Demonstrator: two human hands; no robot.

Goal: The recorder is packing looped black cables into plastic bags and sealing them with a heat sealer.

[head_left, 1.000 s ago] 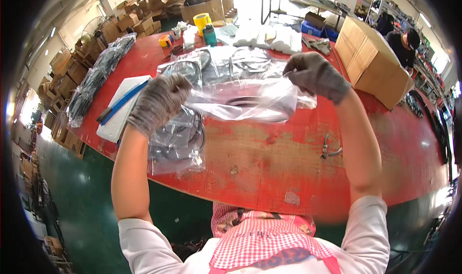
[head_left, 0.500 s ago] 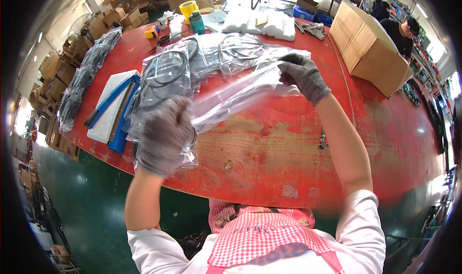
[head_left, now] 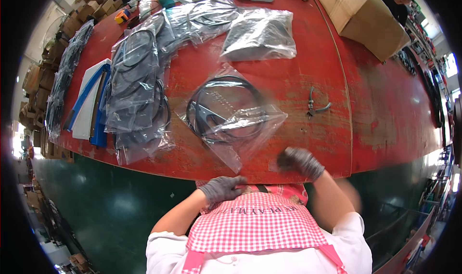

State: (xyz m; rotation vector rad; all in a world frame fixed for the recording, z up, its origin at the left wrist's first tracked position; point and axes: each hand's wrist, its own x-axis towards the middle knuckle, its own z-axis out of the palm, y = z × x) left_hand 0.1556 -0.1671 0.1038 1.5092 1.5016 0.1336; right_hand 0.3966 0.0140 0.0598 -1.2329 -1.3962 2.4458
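Clear bag of black cable lies flat at frame centre on the red tabletop; both gloved hands, left hand and right hand, hover empty, loosely curled, at its lower edge; grip corners squarely

Red table, pink-checked apron

A clear plastic bag lies flat on the red table, near its front edge. Inside it sits a coiled black cable, the loop roughly round. The bag is crinkled, its lower corner pointing toward the table's edge.
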